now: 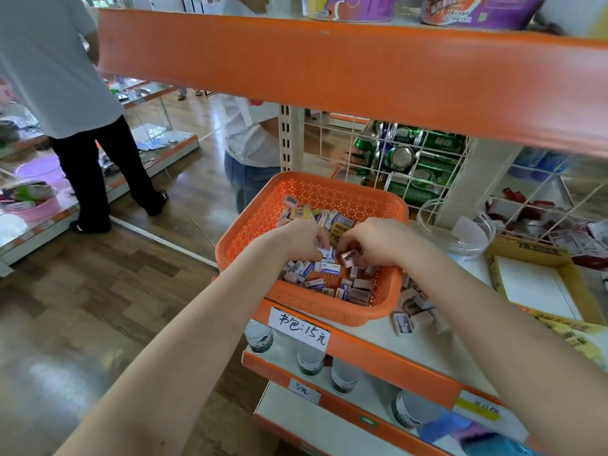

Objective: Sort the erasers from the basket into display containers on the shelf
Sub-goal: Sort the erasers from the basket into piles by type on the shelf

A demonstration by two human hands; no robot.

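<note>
Store shelf seen from the head camera. An orange basket (pixel 260 222) sits at the left front corner of the shelf (pixel 427 350), overhanging its front edge slightly. The erasers (pixel 329 270) lie in a loose heap on the basket floor. Most lie flat, and their long axes point every way with no common direction. One labelled piece near the middle runs left to right across the basket.

Both forearms reach in over the near rim. The left hand (pixel 292 241) is palm down with curled fingers and pinches a white-and-blue eraser (pixel 325 254) at the fingertips. The right hand (pixel 378 240), just beside it, curls its fingers round a pink block (pixel 348 257). The two hands almost touch above the heap.

To the right of the basket, a small pile of pink pieces (pixel 415 311) rests on the shelf. A clear round container (pixel 427 222) stands toward the back edge, and an open cardboard tray (pixel 493 268) lies further right. An orange upper shelf edge (pixel 329 64) crosses above. Green cans (pixel 403 156) are stacked behind a wire grid. A handwritten price label (pixel 299 328) hangs on the front edge, with bottles (pixel 311 359) on the shelf below. A standing person (pixel 62 77) occupies the aisle at left.
</note>
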